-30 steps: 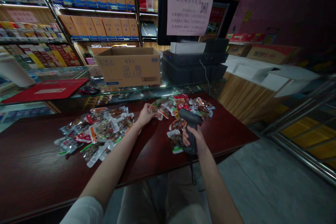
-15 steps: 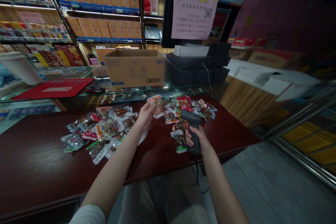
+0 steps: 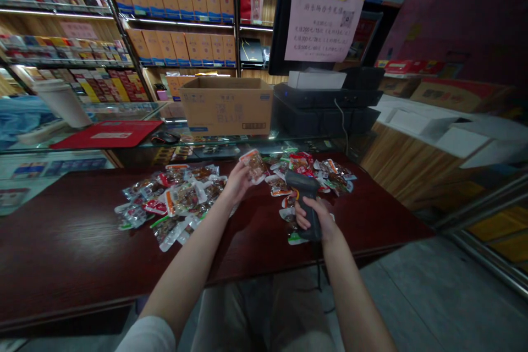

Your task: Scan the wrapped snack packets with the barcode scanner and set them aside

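Observation:
Pinched in my left hand (image 3: 238, 182) is a clear snack packet (image 3: 255, 166) with an orange-and-white top edge and brown contents, raised above the table. My right hand (image 3: 317, 218) is wrapped round the handle of a dark barcode scanner (image 3: 304, 190), its head pointing to the left and its cable hanging below. Behind and beneath the scanner lie more snack packets (image 3: 301, 164), some red, some clear; the scanner partly covers a green-edged one. A larger pile of snack packets (image 3: 185, 198) spreads to the left of my left forearm.
The packets lie on a dark red wooden table (image 3: 91, 242). Behind it, a glass counter carries an open cardboard box (image 3: 231, 110), a mouse (image 3: 165, 137), a red mat (image 3: 119, 133), a white cup (image 3: 61, 102) and a black printer-like machine (image 3: 325, 113). A metal railing (image 3: 490, 250) stands at right.
My left hand has lifted the snack packet off the right-hand group and tilted it up. The scanner stays in my right hand, close to the same packets. The view has turned slightly left.

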